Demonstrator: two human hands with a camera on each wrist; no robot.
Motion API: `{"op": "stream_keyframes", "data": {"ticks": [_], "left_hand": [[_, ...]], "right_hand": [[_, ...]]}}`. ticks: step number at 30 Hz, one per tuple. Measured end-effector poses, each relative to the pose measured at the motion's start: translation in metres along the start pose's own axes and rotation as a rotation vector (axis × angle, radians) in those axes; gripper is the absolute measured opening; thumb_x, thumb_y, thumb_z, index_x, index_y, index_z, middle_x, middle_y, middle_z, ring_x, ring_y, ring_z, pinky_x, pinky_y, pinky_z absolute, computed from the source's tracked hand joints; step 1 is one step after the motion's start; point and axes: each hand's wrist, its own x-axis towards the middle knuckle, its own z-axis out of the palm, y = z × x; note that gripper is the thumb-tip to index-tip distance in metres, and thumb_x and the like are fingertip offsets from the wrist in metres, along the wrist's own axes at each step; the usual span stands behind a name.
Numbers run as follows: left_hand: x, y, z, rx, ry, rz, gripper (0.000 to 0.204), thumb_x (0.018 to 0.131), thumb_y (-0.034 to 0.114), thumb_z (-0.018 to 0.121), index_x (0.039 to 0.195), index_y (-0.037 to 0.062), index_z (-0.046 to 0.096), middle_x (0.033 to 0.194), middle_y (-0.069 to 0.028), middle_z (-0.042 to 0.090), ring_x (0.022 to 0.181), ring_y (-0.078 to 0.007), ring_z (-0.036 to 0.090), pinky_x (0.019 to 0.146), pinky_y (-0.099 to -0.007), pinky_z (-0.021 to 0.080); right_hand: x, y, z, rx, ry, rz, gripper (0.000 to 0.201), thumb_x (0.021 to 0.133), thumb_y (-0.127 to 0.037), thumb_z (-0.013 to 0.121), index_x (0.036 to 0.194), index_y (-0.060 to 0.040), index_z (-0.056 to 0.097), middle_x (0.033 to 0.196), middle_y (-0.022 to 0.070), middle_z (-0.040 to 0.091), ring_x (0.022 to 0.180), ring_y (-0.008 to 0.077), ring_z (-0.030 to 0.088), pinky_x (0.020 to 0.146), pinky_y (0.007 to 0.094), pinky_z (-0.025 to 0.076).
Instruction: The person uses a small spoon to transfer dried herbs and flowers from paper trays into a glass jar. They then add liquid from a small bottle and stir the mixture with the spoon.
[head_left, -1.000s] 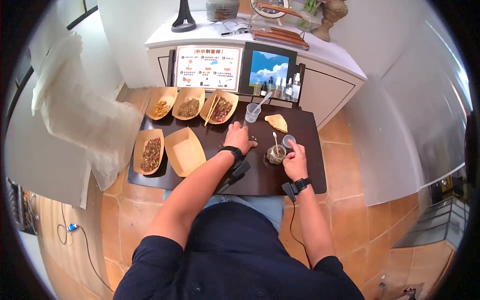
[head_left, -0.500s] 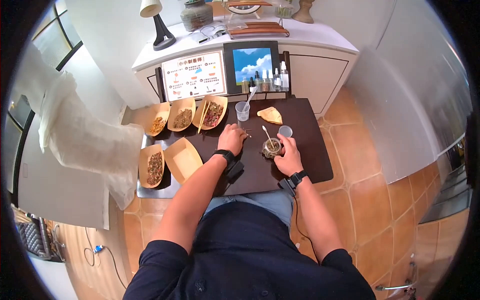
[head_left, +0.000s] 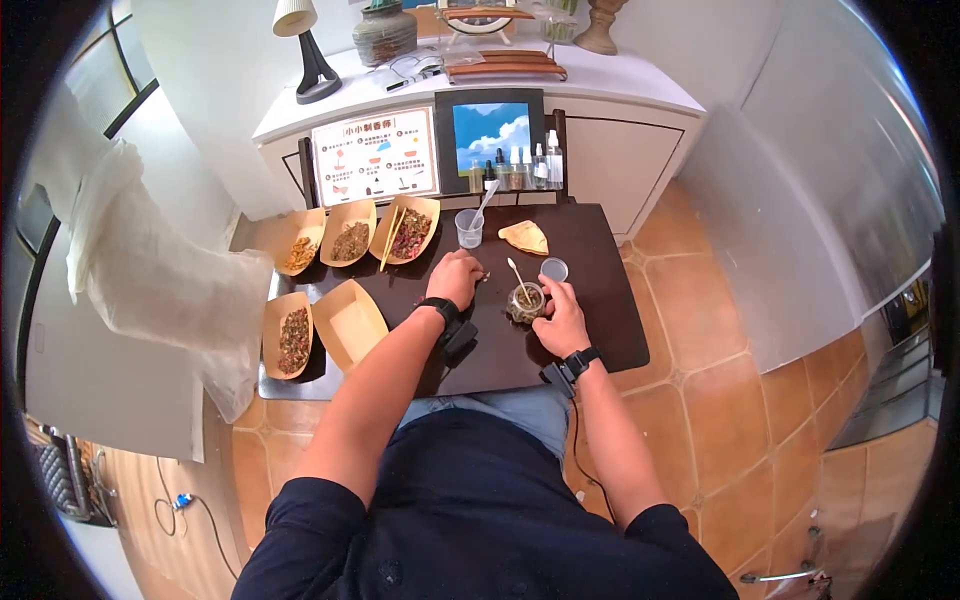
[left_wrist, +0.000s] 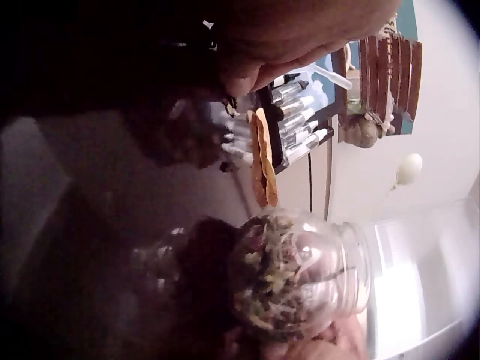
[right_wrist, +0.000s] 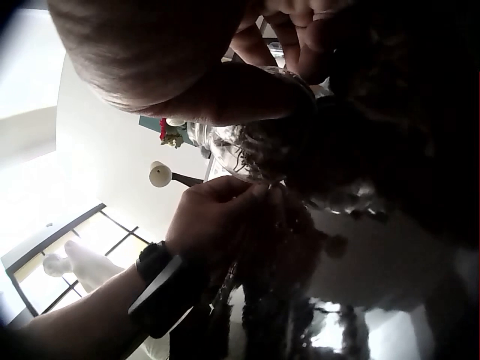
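My left hand (head_left: 457, 277) is low over the dark table, thumb and fingertips brought together at the tabletop. Right at those fingertips shows a small dried plant bit (left_wrist: 231, 109), pinched between them. To the right, my right hand (head_left: 562, 318) grips a round glass jar (head_left: 525, 303) from its right side, with the thumb (right_wrist: 255, 101) lying along the near side. The jar stands upright, partly filled with dried leaves and petals (left_wrist: 274, 277). A white-tipped stick (head_left: 517, 276) leans out of its mouth. Behind the jar lies a round clear lid (head_left: 554, 269).
Paper trays of dried plant material stand at the left, one with chopsticks (head_left: 393, 238); an unfilled paper tray (head_left: 349, 322) sits in front. Further back are a plastic cup (head_left: 468, 230) with a spoon, a folded tan piece (head_left: 524, 238), small bottles (head_left: 520, 170) and an instruction sheet (head_left: 375, 152).
My right hand has come from beside the lid, fingers spread, to a grip round the jar. The left hand stays at the tabletop, its fingers drawn closer together. The head view has shifted.
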Motion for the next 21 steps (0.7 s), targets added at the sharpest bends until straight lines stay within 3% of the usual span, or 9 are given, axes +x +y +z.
{"op": "stream_keyframes", "data": {"ticks": [3,7,11,13,15,17,21], "left_hand": [[-0.001,-0.002,0.003,0.162,-0.034,0.102,0.006,0.091,0.009,0.072,0.095,0.0074,0.076,0.105,-0.0128,0.07,0.104,-0.0351,0.068,0.093,-0.0482,0.056],[-0.011,-0.003,0.006,0.435,-0.059,0.084,0.012,0.09,0.008,0.07,0.102,0.0094,0.07,0.106,-0.0121,0.069,0.104,-0.0351,0.068,0.091,-0.0475,0.055],[-0.033,0.016,-0.011,0.259,-0.017,0.045,0.014,0.092,0.007,0.068,0.105,0.009,0.065,0.103,-0.0114,0.066,0.103,-0.0363,0.066,0.09,-0.0476,0.051],[-0.038,0.037,-0.017,0.077,0.125,0.1,0.01,0.094,0.008,0.067,0.104,0.009,0.065,0.101,-0.0112,0.064,0.102,-0.0362,0.064,0.088,-0.0493,0.05],[-0.039,0.064,-0.02,0.029,0.148,0.132,0.01,0.094,0.006,0.065,0.103,0.0087,0.067,0.1,-0.0129,0.065,0.1,-0.0367,0.064,0.087,-0.046,0.049],[-0.035,0.083,-0.021,0.061,0.124,0.351,0.008,0.093,0.008,0.066,0.101,0.0082,0.069,0.099,-0.0111,0.066,0.098,-0.0343,0.064,0.086,-0.0458,0.048],[-0.031,0.097,-0.018,0.123,0.069,0.44,0.015,0.091,0.007,0.068,0.102,0.0101,0.077,0.097,-0.0055,0.068,0.096,-0.0278,0.064,0.085,-0.0412,0.047]], "right_hand": [[0.0,-0.002,-0.001,-0.005,0.0,-0.02,0.078,0.074,-0.001,0.069,0.152,-0.0067,0.057,0.127,0.0133,0.06,0.088,0.0255,0.061,0.087,0.0387,0.056],[-0.002,0.0,0.0,-0.003,0.009,-0.041,0.075,0.075,-0.001,0.068,0.149,-0.0061,0.059,0.126,0.0118,0.062,0.088,0.0256,0.062,0.086,0.0387,0.056],[-0.001,0.002,0.001,-0.006,0.008,-0.05,0.07,0.076,-0.001,0.068,0.145,-0.0061,0.062,0.122,0.0107,0.064,0.087,0.0266,0.062,0.086,0.039,0.056],[-0.002,0.0,0.001,-0.007,0.017,-0.037,0.068,0.076,-0.002,0.068,0.144,-0.0078,0.063,0.119,0.0106,0.066,0.087,0.0271,0.063,0.085,0.0392,0.056],[-0.002,-0.001,0.0,-0.001,0.016,-0.048,0.068,0.077,-0.002,0.07,0.144,-0.0093,0.064,0.118,0.0104,0.066,0.088,0.0268,0.064,0.084,0.0395,0.056],[-0.002,0.003,0.001,-0.017,0.016,-0.068,0.069,0.076,-0.002,0.072,0.144,-0.0104,0.064,0.117,0.0094,0.066,0.088,0.0267,0.064,0.083,0.0394,0.057],[0.001,0.009,-0.004,0.127,0.013,-0.03,0.069,0.077,0.005,0.068,0.144,-0.0082,0.064,0.119,0.0137,0.066,0.09,0.0281,0.066,0.084,0.0388,0.058]]}}
